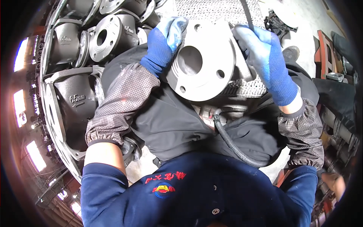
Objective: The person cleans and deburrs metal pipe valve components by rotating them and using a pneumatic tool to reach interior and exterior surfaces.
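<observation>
A grey cast-metal valve body (206, 81) is in front of me on a mesh-patterned support, its round flange turned up toward me. The flange has a large centre bore and several bolt holes. At its upper left rim, my left hand (170, 34), in a blue glove, is closed on the edge with its fingers bent. My right hand (262, 53), gloved the same way, curls over the other flange at the right side; the casting hides some fingertips. A thin black strip (246, 13) runs from the top edge down to the right glove; whether that hand holds it I cannot tell.
Several similar castings (73, 100) crowd a metal-edged bin at the left. The patterned support (245, 89) is between my knees, with a ribbed black hose (234, 142) below it. Dark metal pieces (280, 26) lie on the floor at upper right, near an orange-red frame (323, 53).
</observation>
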A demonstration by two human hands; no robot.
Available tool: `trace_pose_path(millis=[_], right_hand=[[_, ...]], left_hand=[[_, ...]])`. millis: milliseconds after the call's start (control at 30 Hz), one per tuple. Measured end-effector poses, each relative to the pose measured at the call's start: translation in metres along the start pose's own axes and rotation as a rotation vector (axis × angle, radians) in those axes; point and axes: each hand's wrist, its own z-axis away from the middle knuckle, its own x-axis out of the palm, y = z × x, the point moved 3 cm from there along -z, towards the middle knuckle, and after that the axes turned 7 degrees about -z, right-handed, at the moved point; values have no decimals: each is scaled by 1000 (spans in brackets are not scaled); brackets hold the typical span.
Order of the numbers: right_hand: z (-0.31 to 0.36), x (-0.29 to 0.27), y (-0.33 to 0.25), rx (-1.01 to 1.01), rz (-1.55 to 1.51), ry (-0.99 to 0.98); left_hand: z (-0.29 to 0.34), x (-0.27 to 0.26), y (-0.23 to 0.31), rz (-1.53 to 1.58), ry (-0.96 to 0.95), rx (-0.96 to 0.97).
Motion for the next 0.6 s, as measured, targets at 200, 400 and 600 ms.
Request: trace_pose_path(millis=[200,400,600], right_hand=[[7,10,-6,652,-510,15],[8,20,-16,644,-571,-40],[0,26,-9,563,-594,-225]], left_hand=[[-2,-31,33,-272,295,136],[65,-26,96,-171,24,46],[83,-14,90,125,-25,-71]])
